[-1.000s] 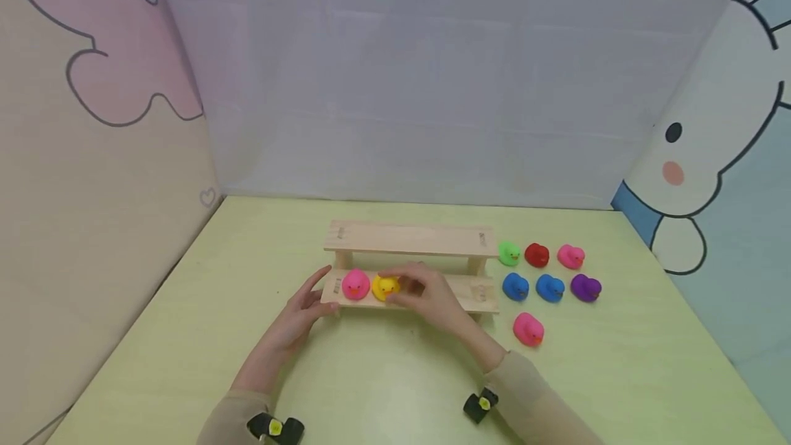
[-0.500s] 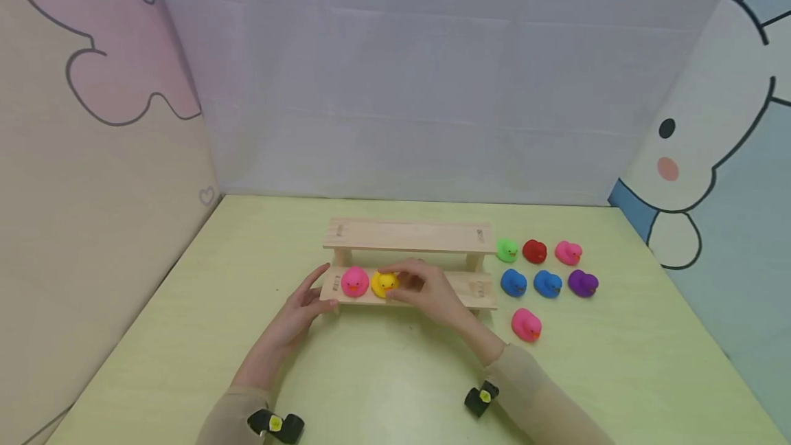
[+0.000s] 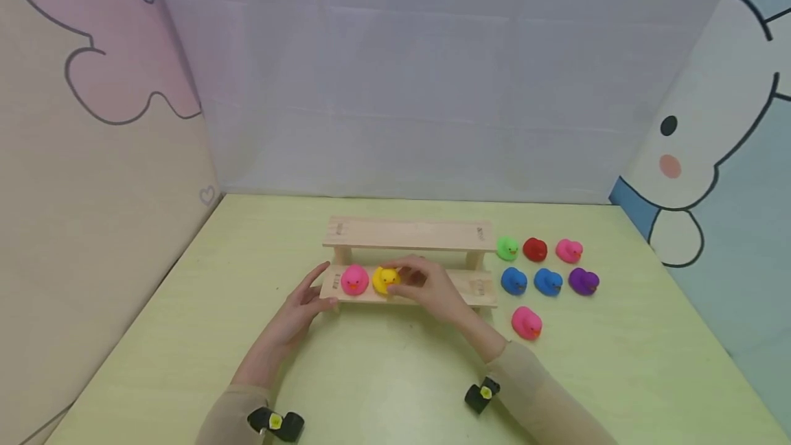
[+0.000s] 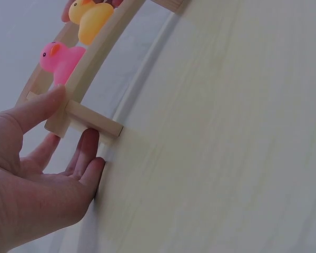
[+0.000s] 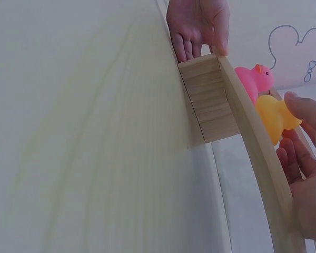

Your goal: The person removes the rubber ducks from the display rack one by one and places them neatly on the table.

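Observation:
A two-step wooden rack [image 3: 410,233] stands on the table. On its lower step sit a pink rubber duck [image 3: 354,280] and, just to its right, a yellow rubber duck [image 3: 385,281]. My right hand [image 3: 435,292] pinches the yellow duck between thumb and fingers; the right wrist view shows the thumb [image 5: 304,105] against the duck's head. At the rack's left end, my left hand [image 3: 295,316] grips the lower plank. In the left wrist view its thumb [image 4: 39,107] lies on the plank's end, with other fingers behind and below.
Right of the rack lie loose rubber ducks: a green one [image 3: 507,248], a red one [image 3: 535,249], two blue ones [image 3: 514,281], a purple one [image 3: 583,281] and two pink ones [image 3: 527,323]. A pale curtain [image 3: 371,88] hangs behind the table [image 3: 395,376].
The yellow duck has shifted very slightly right, away from the pink one, with my right hand still on it. My left hand keeps its place on the rack.

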`<move>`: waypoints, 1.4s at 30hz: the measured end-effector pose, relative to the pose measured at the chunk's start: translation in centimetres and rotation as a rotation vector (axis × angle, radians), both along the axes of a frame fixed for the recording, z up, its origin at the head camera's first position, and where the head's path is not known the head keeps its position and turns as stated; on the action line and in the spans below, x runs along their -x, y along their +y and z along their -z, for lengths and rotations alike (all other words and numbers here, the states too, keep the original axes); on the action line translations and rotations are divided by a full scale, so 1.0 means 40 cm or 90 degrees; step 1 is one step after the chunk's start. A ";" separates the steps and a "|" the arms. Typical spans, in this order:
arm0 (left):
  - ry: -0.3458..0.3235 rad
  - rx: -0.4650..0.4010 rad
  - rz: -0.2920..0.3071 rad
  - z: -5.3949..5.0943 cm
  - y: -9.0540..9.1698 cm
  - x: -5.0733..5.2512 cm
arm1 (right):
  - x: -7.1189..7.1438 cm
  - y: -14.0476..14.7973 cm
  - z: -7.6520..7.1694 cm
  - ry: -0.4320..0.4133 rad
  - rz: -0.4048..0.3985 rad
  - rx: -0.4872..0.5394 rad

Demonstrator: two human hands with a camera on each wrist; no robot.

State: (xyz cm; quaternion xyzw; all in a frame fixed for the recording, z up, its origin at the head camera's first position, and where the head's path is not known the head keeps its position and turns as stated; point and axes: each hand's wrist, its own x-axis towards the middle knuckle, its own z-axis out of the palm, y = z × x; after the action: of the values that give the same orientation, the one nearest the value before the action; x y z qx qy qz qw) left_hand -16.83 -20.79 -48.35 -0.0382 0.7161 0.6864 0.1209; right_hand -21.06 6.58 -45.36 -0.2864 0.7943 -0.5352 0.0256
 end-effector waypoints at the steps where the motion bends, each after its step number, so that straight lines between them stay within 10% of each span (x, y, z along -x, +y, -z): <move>1: 0.001 -0.001 0.000 0.000 0.000 0.001 | 0.001 0.000 -0.001 -0.003 -0.002 0.002; 18: 0.003 0.001 -0.003 0.000 -0.003 0.000 | -0.017 -0.008 -0.046 -0.041 -0.017 0.003; 31: 0.006 -0.001 0.005 0.000 -0.001 0.004 | 0.003 -0.001 -0.004 -0.032 -0.012 0.019; 42: 0.012 0.003 0.005 -0.003 -0.003 -0.002 | -0.044 0.049 -0.055 0.038 0.020 -0.035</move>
State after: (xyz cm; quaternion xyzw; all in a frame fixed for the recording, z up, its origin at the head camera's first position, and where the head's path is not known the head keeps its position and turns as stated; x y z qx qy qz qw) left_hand -16.73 -20.90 -48.24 -0.0290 0.7187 0.6848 0.1167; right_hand -19.31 8.55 -43.16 -0.2888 0.8135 -0.5049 0.0013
